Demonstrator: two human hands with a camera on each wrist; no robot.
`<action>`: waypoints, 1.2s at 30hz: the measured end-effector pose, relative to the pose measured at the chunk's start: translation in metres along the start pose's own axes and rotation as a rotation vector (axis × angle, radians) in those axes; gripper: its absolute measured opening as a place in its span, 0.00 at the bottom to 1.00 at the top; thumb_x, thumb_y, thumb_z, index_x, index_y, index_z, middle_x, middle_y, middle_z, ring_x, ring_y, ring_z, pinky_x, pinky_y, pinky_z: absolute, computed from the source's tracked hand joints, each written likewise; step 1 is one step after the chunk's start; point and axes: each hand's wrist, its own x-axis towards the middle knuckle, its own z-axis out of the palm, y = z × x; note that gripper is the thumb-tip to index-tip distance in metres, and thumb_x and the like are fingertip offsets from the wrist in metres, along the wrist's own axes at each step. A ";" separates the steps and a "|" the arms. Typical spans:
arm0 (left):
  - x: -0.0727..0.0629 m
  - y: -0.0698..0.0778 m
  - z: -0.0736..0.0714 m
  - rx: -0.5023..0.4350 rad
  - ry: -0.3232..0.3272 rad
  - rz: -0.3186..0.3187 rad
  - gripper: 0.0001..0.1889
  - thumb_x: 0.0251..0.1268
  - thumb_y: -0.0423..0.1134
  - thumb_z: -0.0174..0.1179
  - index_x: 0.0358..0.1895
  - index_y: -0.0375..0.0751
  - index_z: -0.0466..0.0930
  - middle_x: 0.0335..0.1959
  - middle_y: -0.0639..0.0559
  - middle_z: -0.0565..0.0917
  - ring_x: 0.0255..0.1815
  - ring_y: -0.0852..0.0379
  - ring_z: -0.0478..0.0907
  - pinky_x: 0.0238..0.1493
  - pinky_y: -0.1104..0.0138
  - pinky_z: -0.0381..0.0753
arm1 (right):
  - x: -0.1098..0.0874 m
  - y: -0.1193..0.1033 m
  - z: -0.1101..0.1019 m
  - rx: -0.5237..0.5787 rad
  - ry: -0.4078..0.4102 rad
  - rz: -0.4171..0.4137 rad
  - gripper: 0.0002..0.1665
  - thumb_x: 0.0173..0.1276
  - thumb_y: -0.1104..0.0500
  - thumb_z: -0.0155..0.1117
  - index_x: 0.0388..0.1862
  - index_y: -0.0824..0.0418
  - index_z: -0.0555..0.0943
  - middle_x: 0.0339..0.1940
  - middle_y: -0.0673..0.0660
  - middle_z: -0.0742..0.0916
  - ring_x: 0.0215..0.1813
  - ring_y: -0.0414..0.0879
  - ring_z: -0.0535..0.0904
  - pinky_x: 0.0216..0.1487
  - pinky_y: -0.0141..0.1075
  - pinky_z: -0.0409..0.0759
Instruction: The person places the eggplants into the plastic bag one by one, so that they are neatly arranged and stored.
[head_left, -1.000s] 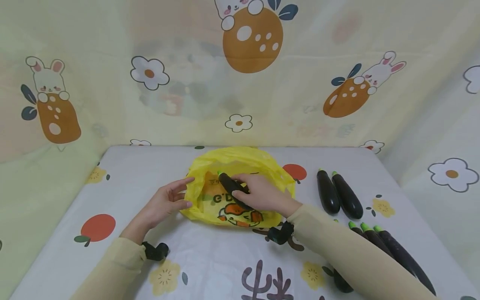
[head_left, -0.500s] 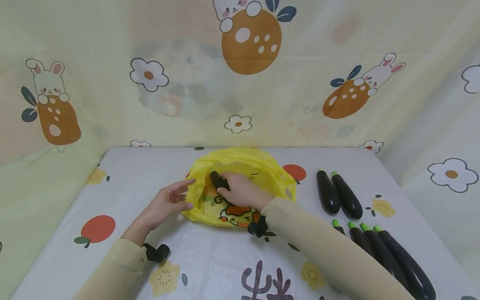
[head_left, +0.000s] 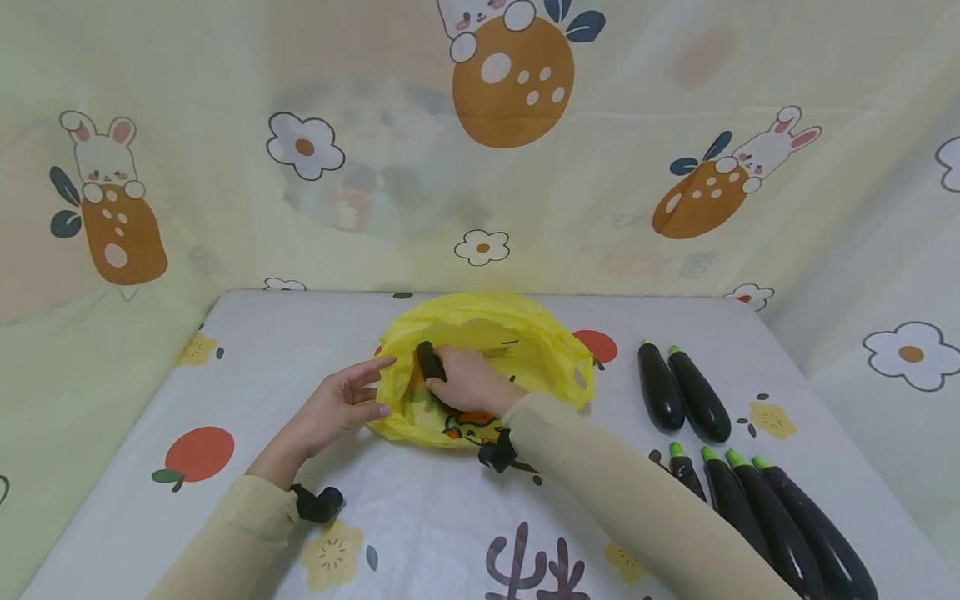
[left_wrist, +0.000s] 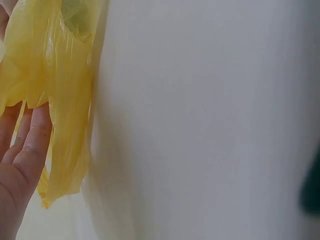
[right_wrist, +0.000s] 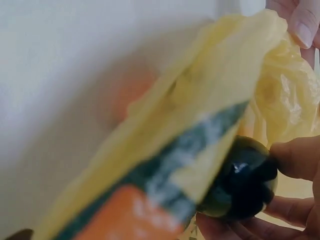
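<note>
A yellow plastic bag (head_left: 517, 312) lies with its mouth open in the middle of the table. My left hand (head_left: 337, 408) holds its left rim, index finger and thumb spread apart. In the left wrist view the film covers the tips of the fingers (left_wrist: 37, 135). My right hand (head_left: 472, 379) is inside the bag and grips a dark eggplant (head_left: 430, 361), whose top end shows beyond the fingers. The right wrist view shows the round, glossy end of this eggplant (right_wrist: 245, 180) between thumb and fingers; the bag wall hides part of it.
Two eggplants (head_left: 662, 392) lie side by side at the back right of the table (head_left: 465, 517). Several more eggplants (head_left: 821, 525) with green tops lie in a row at the front right, partly behind my right sleeve (head_left: 637, 508). A patterned cloth (head_left: 390, 208) hangs behind the table.
My right hand has moved left and deeper into the bag with the eggplant, which now stands steeper. The left hand stays at the rim. More of the front-right eggplants shows.
</note>
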 end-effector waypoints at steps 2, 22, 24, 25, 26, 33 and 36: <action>0.000 0.000 0.000 -0.010 -0.003 0.004 0.37 0.68 0.28 0.65 0.79 0.41 0.62 0.77 0.32 0.65 0.71 0.33 0.73 0.59 0.68 0.83 | 0.001 0.000 0.001 -0.001 -0.004 0.000 0.35 0.77 0.50 0.60 0.74 0.69 0.68 0.67 0.67 0.81 0.62 0.56 0.81 0.65 0.48 0.80; 0.000 0.001 0.001 0.011 0.006 0.006 0.38 0.67 0.29 0.66 0.79 0.40 0.62 0.75 0.31 0.68 0.70 0.33 0.74 0.58 0.67 0.84 | -0.013 0.013 -0.006 0.072 -0.010 -0.007 0.39 0.77 0.45 0.61 0.78 0.63 0.64 0.72 0.63 0.78 0.70 0.56 0.77 0.72 0.50 0.75; 0.000 0.001 0.001 0.014 0.010 -0.004 0.38 0.66 0.29 0.66 0.78 0.41 0.63 0.75 0.32 0.69 0.70 0.33 0.74 0.59 0.66 0.84 | -0.018 0.016 -0.011 0.102 -0.015 -0.007 0.39 0.77 0.46 0.61 0.79 0.62 0.64 0.73 0.63 0.77 0.73 0.56 0.75 0.73 0.51 0.74; 0.000 0.001 0.001 0.017 0.009 -0.004 0.38 0.66 0.29 0.67 0.78 0.41 0.63 0.75 0.32 0.69 0.70 0.34 0.74 0.59 0.65 0.84 | -0.021 0.018 -0.013 0.121 -0.015 -0.011 0.38 0.77 0.46 0.61 0.79 0.62 0.64 0.74 0.63 0.76 0.74 0.57 0.73 0.74 0.51 0.73; 0.000 0.001 0.001 0.018 0.008 -0.002 0.38 0.66 0.30 0.67 0.78 0.41 0.63 0.75 0.32 0.69 0.70 0.34 0.74 0.60 0.64 0.84 | -0.025 0.020 -0.016 0.139 -0.011 -0.026 0.38 0.78 0.47 0.60 0.79 0.62 0.64 0.75 0.63 0.76 0.75 0.58 0.72 0.74 0.52 0.72; 0.002 0.000 0.000 0.034 0.016 0.001 0.37 0.66 0.30 0.67 0.78 0.41 0.64 0.74 0.32 0.69 0.70 0.33 0.74 0.61 0.63 0.84 | -0.068 0.041 -0.047 0.271 0.001 -0.213 0.33 0.77 0.51 0.61 0.76 0.61 0.69 0.74 0.62 0.76 0.72 0.61 0.75 0.72 0.55 0.75; 0.002 -0.001 -0.001 0.032 0.017 -0.005 0.37 0.67 0.30 0.67 0.78 0.43 0.64 0.74 0.32 0.69 0.70 0.34 0.74 0.60 0.64 0.84 | -0.090 0.055 -0.062 0.277 0.051 -0.242 0.30 0.76 0.53 0.64 0.74 0.59 0.73 0.71 0.60 0.80 0.69 0.58 0.79 0.69 0.54 0.78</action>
